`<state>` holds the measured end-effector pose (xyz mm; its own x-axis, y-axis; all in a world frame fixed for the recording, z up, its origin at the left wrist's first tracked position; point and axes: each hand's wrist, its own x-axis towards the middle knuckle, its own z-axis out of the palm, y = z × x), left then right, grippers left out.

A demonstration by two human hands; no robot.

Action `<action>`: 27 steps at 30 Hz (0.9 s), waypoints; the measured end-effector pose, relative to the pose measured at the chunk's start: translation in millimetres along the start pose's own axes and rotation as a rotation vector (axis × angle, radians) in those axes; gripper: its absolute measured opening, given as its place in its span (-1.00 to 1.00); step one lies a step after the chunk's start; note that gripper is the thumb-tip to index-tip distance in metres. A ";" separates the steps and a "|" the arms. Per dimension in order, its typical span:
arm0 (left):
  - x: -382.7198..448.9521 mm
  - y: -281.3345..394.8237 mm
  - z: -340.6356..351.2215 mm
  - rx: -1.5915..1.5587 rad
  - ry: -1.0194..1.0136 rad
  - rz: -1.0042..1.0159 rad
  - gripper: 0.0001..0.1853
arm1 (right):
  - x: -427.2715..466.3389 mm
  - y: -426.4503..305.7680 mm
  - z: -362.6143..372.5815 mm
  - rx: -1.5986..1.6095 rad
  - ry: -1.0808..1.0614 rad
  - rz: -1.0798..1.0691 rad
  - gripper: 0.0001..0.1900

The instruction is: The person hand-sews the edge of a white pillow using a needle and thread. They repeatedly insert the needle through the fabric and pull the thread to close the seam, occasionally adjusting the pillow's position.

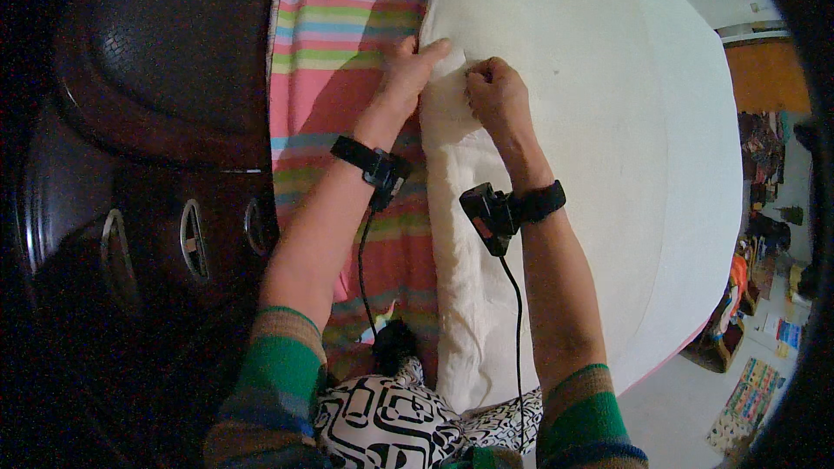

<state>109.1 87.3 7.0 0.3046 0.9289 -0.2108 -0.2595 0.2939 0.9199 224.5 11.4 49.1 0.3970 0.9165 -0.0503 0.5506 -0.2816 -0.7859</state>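
A thick cream-white fabric cover, perhaps a quilt (pixel 586 143), lies over a striped pink, green and blue bed cloth (pixel 352 26). At the folded left edge of the cream fabric is my left hand (pixel 407 75); its thumb lies on top and its fingers curl at the edge. Just right of it, my right hand (pixel 496 94) is held low over the cream fabric with curled fingers. A thin dark line shows by its fingertips, too small to name. Each wrist wears a black strap with a small device and a cable.
A dark wooden headboard or cabinet (pixel 169 45) with metal handles (pixel 193 241) stands at the left. My knees, in black-and-white patterned cloth (pixel 391 413), rest at the lower edge of the bedding. Far right, beyond the bedding, are an orange cloth (pixel 737 280) and a patterned mat (pixel 746 404) on the floor.
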 end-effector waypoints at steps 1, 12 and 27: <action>-2.6 -0.6 2.9 0.002 0.021 0.027 -0.52 | 4.1 4.1 2.2 0.011 -0.015 0.021 -0.76; 0.7 -9.4 -4.9 0.211 0.045 0.070 -0.45 | 38.0 -10.5 11.3 -0.257 0.031 -0.325 -0.84; 33.9 -18.9 -22.5 0.124 -0.118 -0.030 -0.37 | 34.8 10.0 20.9 -0.273 -0.192 -0.585 -0.85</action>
<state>103.8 118.3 -25.0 0.4181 0.8850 -0.2049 -0.1363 0.2842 0.9490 228.4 46.4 26.6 -0.1469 0.9672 0.2072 0.8112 0.2377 -0.5343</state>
